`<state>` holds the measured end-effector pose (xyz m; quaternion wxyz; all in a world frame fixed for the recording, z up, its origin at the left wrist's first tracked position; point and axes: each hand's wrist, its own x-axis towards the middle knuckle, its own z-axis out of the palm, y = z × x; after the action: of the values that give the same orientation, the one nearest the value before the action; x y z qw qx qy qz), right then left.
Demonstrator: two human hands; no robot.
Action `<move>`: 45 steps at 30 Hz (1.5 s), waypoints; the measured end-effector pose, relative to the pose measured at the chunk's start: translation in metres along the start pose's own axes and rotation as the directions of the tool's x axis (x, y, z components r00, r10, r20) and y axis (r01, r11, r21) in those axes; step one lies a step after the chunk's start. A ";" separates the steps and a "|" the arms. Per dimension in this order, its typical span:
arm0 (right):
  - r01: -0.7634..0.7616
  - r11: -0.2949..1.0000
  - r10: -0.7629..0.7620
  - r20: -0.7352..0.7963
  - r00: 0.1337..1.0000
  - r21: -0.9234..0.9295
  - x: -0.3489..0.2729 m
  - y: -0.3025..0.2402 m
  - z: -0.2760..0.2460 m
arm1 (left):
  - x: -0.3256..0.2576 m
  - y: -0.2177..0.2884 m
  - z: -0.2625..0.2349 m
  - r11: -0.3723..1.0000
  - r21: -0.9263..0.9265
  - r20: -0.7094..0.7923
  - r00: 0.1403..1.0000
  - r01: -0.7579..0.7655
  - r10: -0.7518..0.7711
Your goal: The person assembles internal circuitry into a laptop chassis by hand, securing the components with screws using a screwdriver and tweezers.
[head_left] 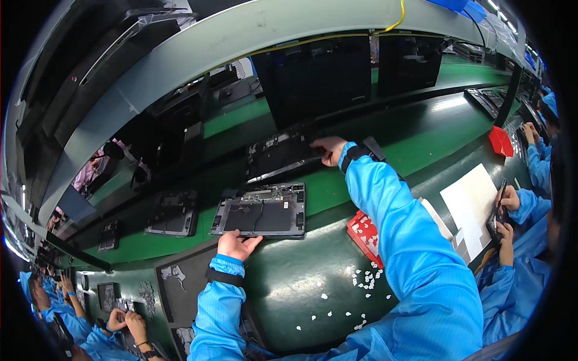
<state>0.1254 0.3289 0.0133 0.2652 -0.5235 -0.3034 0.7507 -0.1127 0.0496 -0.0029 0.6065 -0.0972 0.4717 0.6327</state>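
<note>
My left hand (236,245) rests at the front edge of an opened grey laptop base (261,212) lying on the green belt, fingers loosely curled against its rim. My right hand (329,148) reaches far forward and pinches the right end of a second dark laptop base (278,155) that lies further back on the belt. Both arms wear blue sleeves with black wrist straps.
A third opened base (173,214) lies to the left. A red parts box (365,233) and scattered small white pieces (365,278) sit on the dark green bench. White sheets (471,201) lie right, beside a co-worker's hands (507,198). Other workers sit lower left.
</note>
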 end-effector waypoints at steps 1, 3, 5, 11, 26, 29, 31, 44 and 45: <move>0.054 0.998 -0.054 0.000 0.999 0.019 -0.023 -0.007 0.004 | 0.003 -0.001 -0.001 1.000 0.000 -0.003 1.000 0.004 -0.004; 0.131 0.991 -0.131 0.005 0.991 0.010 -0.044 -0.016 -0.002 | 0.007 0.000 0.003 1.000 -0.007 0.051 0.999 0.002 -0.002; 0.211 0.976 -0.210 -0.027 0.977 0.056 -0.073 -0.016 -0.010 | 0.018 0.000 0.017 0.999 -0.024 0.083 0.996 -0.035 0.037; 0.314 0.912 -0.320 -0.023 0.947 0.264 -0.173 0.034 -0.008 | 0.008 -0.008 0.065 0.928 0.186 0.012 0.945 -0.322 0.326; -0.043 0.916 -0.013 0.137 0.990 0.398 -0.332 0.322 0.048 | -0.098 -0.082 -0.048 0.720 0.635 0.403 0.915 -0.280 0.000; -0.171 0.930 0.097 0.229 0.969 0.326 -0.333 0.339 0.045 | -0.084 -0.092 -0.063 0.447 0.770 0.340 0.886 -0.455 0.315; -0.212 0.944 0.121 0.330 0.936 0.255 -0.335 0.336 0.035 | -0.088 -0.095 -0.064 0.295 0.798 0.425 0.837 -0.526 0.345; 0.755 0.325 -0.762 0.315 0.566 -0.570 -0.281 0.280 -0.036 | -0.124 -0.157 -0.023 -0.491 0.306 0.941 0.336 -0.816 0.028; 0.755 0.297 -0.748 0.349 0.564 -0.584 -0.278 0.282 -0.035 | -0.125 -0.158 -0.024 -0.488 0.311 0.939 0.343 -0.815 0.026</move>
<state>0.2221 -0.0541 -0.0289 0.3710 -0.3732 -0.7645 0.3724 0.0430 -0.0808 -0.0046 0.1397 0.7989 0.5216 0.2650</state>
